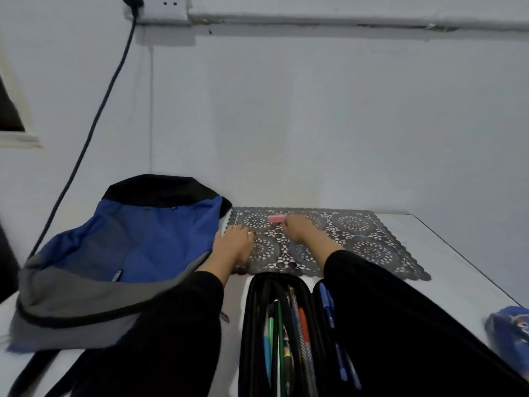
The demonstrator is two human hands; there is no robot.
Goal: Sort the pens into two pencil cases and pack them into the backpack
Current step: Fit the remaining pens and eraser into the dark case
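An open black pencil case [257, 325] lies at the table's near edge with several pens and pencils [286, 319] inside, and blue pens [329, 306] in its right flap. A blue, grey and black backpack [114, 253] lies on the left. A second, blue pencil case [512, 330] sits at the far right edge. My left hand [233, 245] rests on the left edge of a dark lace mat [366, 239], fingers curled, with a small red and yellow tip showing at its fingertips. My right hand [297, 229] is curled on the mat right beside a pink eraser [277, 218]. Its grip is hidden.
The white table [446, 253] stands against a pale wall. A dark cable [94, 118] hangs from a wall socket down behind the backpack. Backpack straps [43, 368] trail off the near left edge.
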